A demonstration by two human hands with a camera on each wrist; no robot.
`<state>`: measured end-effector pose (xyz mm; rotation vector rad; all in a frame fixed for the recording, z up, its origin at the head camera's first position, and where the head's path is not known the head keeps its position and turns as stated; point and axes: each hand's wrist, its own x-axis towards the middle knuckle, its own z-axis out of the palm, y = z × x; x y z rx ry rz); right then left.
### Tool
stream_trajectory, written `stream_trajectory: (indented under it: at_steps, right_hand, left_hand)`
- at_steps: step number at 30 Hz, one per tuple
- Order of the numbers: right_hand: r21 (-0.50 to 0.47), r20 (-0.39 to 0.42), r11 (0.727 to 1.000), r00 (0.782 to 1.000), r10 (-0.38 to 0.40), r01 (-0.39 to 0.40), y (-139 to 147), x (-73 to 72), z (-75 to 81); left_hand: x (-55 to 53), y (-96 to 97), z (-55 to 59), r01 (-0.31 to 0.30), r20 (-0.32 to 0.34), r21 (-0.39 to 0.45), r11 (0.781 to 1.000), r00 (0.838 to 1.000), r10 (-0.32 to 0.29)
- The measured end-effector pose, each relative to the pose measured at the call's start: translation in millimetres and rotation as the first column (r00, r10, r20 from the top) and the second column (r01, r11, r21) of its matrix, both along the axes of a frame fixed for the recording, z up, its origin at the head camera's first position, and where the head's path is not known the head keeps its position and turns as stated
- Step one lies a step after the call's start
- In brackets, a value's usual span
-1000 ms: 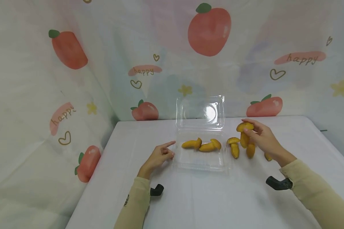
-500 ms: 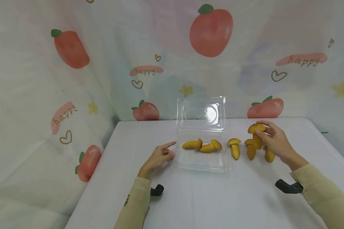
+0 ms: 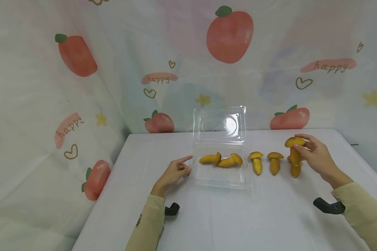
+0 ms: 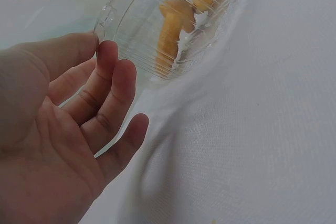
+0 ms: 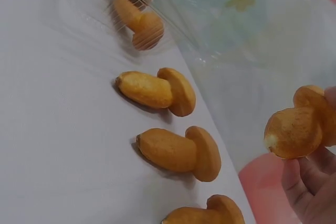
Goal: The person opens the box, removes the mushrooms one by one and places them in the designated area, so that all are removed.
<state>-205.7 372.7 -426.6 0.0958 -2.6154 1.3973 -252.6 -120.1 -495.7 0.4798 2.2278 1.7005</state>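
Observation:
My right hand (image 3: 318, 155) holds a yellow mushroom (image 3: 294, 148) by its cap, stem down, above the right part of the table. Below and behind it, another mushroom (image 3: 296, 170) lies partly hidden. Two more mushrooms, one nearer the box (image 3: 256, 163) and one beside it (image 3: 274, 163), lie to the left in the same row, caps toward the wall. A clear plastic box (image 3: 218, 177), lid up, contains two mushrooms lying on their sides. At its left rim my left hand (image 3: 174, 172) pinches the edge with its fingertips, as the left wrist view (image 4: 79, 98) shows.
The raised transparent lid (image 3: 219, 120) stands at the back of the table, near a fabric backdrop (image 3: 182, 45) printed with fruit and hearts. White cloth (image 3: 220, 216) covers the table. A black mount (image 3: 329, 205) sticks out from the right wrist, another (image 3: 172, 209) from the left.
The right hand has moved right with its mushroom, from over the middle mushroom of the row to over the rightmost one. The left hand and box have stayed put.

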Motion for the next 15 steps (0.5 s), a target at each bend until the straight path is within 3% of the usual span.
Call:
stream_trajectory:
  at_steps: [15]
  right_hand:
    - [0.001, 0.044, 0.997, 0.996, -0.078, 0.078, 26, 2.7, -10.9]
  left_hand:
    - [0.2, 0.4, -0.6, 0.018, -0.01, 0.009, 1.0, 1.0, -0.018]
